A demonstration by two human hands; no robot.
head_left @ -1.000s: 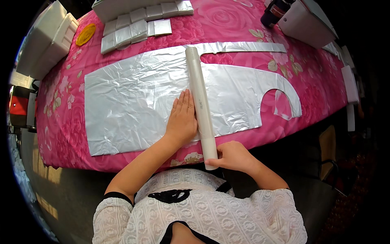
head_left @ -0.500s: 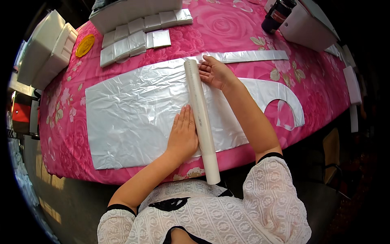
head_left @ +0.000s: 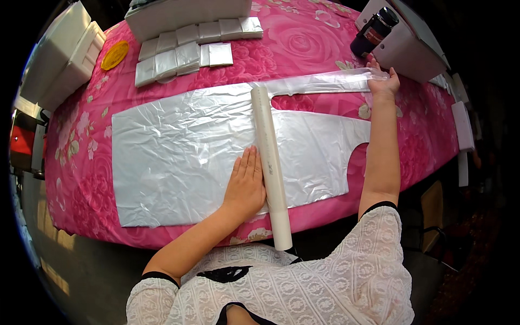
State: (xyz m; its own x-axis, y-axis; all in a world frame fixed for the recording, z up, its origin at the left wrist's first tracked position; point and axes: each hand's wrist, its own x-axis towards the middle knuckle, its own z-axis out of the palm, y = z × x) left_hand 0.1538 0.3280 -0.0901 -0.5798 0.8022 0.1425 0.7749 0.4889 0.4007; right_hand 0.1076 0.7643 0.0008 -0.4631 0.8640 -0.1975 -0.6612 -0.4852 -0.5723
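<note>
A thin silvery-white plastic apron (head_left: 168, 157) lies spread across the table, creased on its left part. A long pale plastic pipe (head_left: 270, 157) lies across its middle, its near end sticking out past the table edge. My left hand (head_left: 246, 184) rests flat on the apron, fingers stretched out and pressed against the pipe's left side. At the far right, my right hand (head_left: 383, 81) is at the end of the apron's long strap (head_left: 325, 82), palm turned up and fingers apart. My right forearm covers part of the apron's neck loop.
Several folded plastic packets (head_left: 187, 54) lie in rows at the back, before a white box (head_left: 189, 19). White foam boxes (head_left: 65, 54) stand at the left by a yellow oval dish (head_left: 115, 56). A dark flask (head_left: 374, 32) stands beside another white box (head_left: 403, 49), near my right hand.
My right hand has moved from beside the pipe's far end rightward along the strap to its end. My left hand and the pipe have barely moved.
</note>
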